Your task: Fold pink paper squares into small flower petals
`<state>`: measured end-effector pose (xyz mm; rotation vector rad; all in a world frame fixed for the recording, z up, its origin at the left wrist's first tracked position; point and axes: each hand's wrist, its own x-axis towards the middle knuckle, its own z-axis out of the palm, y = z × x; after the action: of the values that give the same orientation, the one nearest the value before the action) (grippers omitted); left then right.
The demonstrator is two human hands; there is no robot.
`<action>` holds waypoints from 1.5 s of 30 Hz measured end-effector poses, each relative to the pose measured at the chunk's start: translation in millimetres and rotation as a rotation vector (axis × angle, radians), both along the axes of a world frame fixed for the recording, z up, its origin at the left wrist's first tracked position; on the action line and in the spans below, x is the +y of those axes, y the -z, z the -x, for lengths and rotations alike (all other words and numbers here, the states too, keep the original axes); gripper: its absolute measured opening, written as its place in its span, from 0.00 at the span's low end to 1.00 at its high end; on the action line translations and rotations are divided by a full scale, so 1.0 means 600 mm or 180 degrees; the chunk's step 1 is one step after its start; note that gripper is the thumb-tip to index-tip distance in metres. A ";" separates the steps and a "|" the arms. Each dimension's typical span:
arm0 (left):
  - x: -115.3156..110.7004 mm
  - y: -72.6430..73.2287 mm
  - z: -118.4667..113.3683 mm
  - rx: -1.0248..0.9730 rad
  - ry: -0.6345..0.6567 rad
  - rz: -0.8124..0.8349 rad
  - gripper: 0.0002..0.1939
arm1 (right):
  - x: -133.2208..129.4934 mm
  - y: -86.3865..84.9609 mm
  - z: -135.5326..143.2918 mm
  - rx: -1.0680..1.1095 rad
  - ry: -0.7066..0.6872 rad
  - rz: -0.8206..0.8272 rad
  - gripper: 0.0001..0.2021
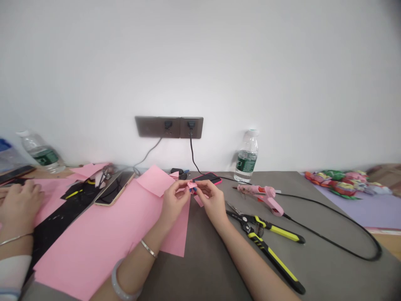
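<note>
My left hand (177, 197) and my right hand (210, 198) meet above the grey table, fingertips pinched on a small folded piece of pink paper (191, 184). Bits of blue show just under the piece, and I cannot make out what they are. Beneath my left forearm spreads a large sheet of pink paper (103, 238), with a smaller pink square (155, 180) on its far end. Behind my fingers lies a phone with a pink edge (207, 179). To the right of my right hand are yellow-and-black pliers (272, 251) and a pink glue gun (255, 190).
A water bottle (246, 156) stands by the wall. The glue gun's black cord (338, 213) loops across the right side. Colourful crafted pieces (347, 182) lie on purple paper (354, 211). At left are another phone (115, 188), paper scraps (89, 170) and another person's hand (21, 202).
</note>
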<state>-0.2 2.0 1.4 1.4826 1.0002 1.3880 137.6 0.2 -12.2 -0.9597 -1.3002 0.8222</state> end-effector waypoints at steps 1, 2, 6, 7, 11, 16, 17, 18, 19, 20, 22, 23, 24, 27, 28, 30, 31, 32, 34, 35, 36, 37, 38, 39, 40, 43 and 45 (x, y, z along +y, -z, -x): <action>0.000 0.000 0.000 -0.0019 -0.0010 -0.0010 0.09 | -0.001 -0.001 0.001 -0.0012 -0.0002 -0.0038 0.06; 0.000 0.000 -0.001 -0.0031 -0.0014 -0.0022 0.08 | -0.002 -0.002 0.003 -0.0018 -0.0004 -0.0081 0.06; 0.001 0.001 0.001 -0.0028 0.0068 -0.0099 0.11 | -0.001 0.000 0.006 0.0099 -0.0062 -0.0191 0.07; 0.001 0.002 0.003 -0.0033 0.0112 -0.0120 0.12 | 0.001 0.001 0.005 0.0156 -0.0081 -0.0193 0.06; 0.006 0.004 0.011 -0.0160 0.0270 -0.0078 0.11 | 0.013 0.008 -0.005 0.0349 -0.0103 -0.0114 0.06; 0.018 0.009 0.019 -0.0154 0.0226 0.0125 0.11 | 0.021 0.007 -0.019 0.0410 -0.0493 0.0237 0.09; 0.020 0.008 0.021 -0.0065 0.0220 0.0086 0.09 | 0.021 0.006 -0.020 0.0421 -0.0528 0.0271 0.10; 0.021 0.007 0.023 0.0038 0.0221 0.0025 0.08 | 0.021 0.004 -0.021 0.0418 -0.0548 0.0303 0.10; 0.021 0.005 0.026 0.0142 0.0218 -0.0051 0.06 | 0.020 0.003 -0.023 0.0405 -0.0575 0.0345 0.10; 0.021 0.003 0.030 0.0245 0.0224 -0.0138 0.06 | 0.019 0.002 -0.024 0.0393 -0.0626 0.0412 0.11; 0.020 -0.002 0.037 0.0456 0.0260 -0.0350 0.05 | 0.017 0.000 -0.028 0.0413 -0.0780 0.0575 0.12; 0.020 -0.004 0.041 0.0563 0.0288 -0.0465 0.04 | 0.017 -0.001 -0.030 0.0443 -0.0853 0.0643 0.13; 0.019 -0.005 0.045 0.0669 0.0321 -0.0582 0.04 | 0.017 -0.002 -0.032 0.0476 -0.0914 0.0702 0.14; 0.020 -0.005 0.052 0.0929 0.0327 -0.0900 0.05 | 0.018 -0.002 -0.036 0.0520 -0.1039 0.0828 0.16; 0.020 -0.005 0.054 0.0994 0.0315 -0.0969 0.05 | 0.018 -0.002 -0.037 0.0521 -0.1063 0.0844 0.16; 0.020 -0.005 0.054 0.1108 0.0306 -0.1047 0.05 | 0.018 -0.001 -0.036 0.0516 -0.1055 0.0835 0.16; 0.019 -0.005 0.054 0.1157 0.0310 -0.1058 0.06 | 0.018 0.000 -0.035 0.0511 -0.1030 0.0826 0.16; 0.019 -0.006 0.053 0.1201 0.0313 -0.1061 0.06 | 0.018 0.000 -0.034 0.0502 -0.1009 0.0826 0.16; 0.018 -0.008 0.052 0.1263 0.0283 -0.1074 0.08 | 0.017 0.000 -0.031 0.0501 -0.0962 0.0830 0.16; 0.018 -0.009 0.052 0.1275 0.0245 -0.1091 0.08 | 0.017 0.000 -0.030 0.0520 -0.0919 0.0814 0.16; 0.018 -0.010 0.051 0.1281 0.0191 -0.1111 0.09 | 0.016 0.000 -0.030 0.0540 -0.0854 0.0776 0.15; 0.018 -0.010 0.051 0.1282 0.0127 -0.1144 0.09 | 0.016 -0.001 -0.029 0.0542 -0.0781 0.0726 0.14; 0.018 -0.011 0.052 0.1285 0.0068 -0.1172 0.08 | 0.016 -0.001 -0.030 0.0514 -0.0719 0.0675 0.13; 0.018 -0.011 0.052 0.1292 0.0029 -0.1189 0.08 | 0.016 -0.001 -0.030 0.0462 -0.0679 0.0630 0.13; 0.018 -0.011 0.052 0.1305 0.0011 -0.1198 0.08 | 0.017 -0.001 -0.031 0.0400 -0.0670 0.0602 0.13; 0.017 -0.010 0.053 0.1353 0.0050 -0.1220 0.08 | 0.018 0.001 -0.032 0.0339 -0.0786 0.0635 0.13; 0.017 -0.010 0.053 0.1408 0.0075 -0.1246 0.08 | 0.018 0.003 -0.031 0.0438 -0.0898 0.0696 0.13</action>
<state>-32.0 12.1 7.4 2.1526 1.0037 1.3168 156.4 11.1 -14.0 -0.8826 -1.2597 1.2476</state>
